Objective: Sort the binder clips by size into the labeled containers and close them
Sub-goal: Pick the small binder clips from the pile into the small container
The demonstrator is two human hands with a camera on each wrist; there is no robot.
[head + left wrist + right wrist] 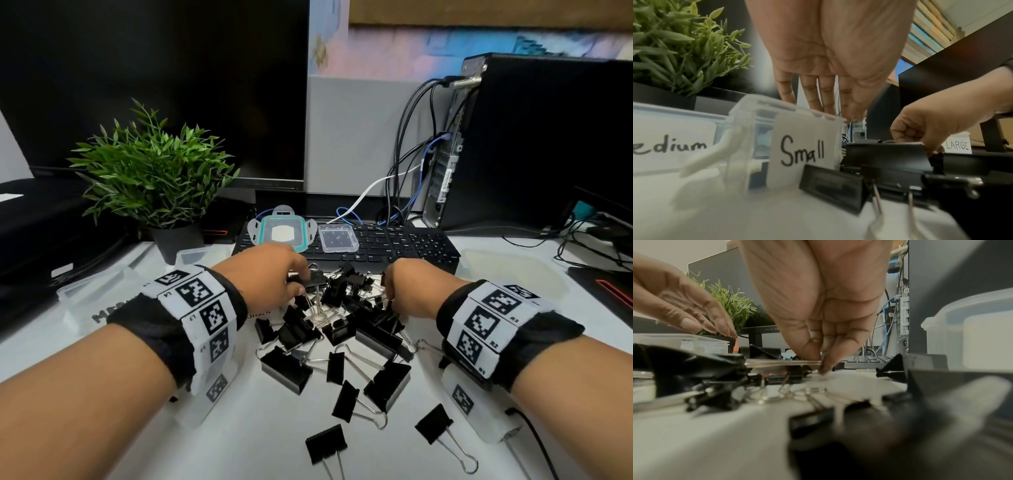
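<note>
White desk [239, 428], dark monitor [154, 85], potted plant [154, 171], keyboard [394, 243], computer tower [531, 144]

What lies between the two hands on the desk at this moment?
The far part of the binder clip pile fills the gap between the left hand and the right hand, black bodies and wire handles tangled together. The head view shows it.

White desk [239, 438] under binder clips [346, 329], keyboard [394, 245]

the medium label [670, 144] is cut off by the left edge
</note>
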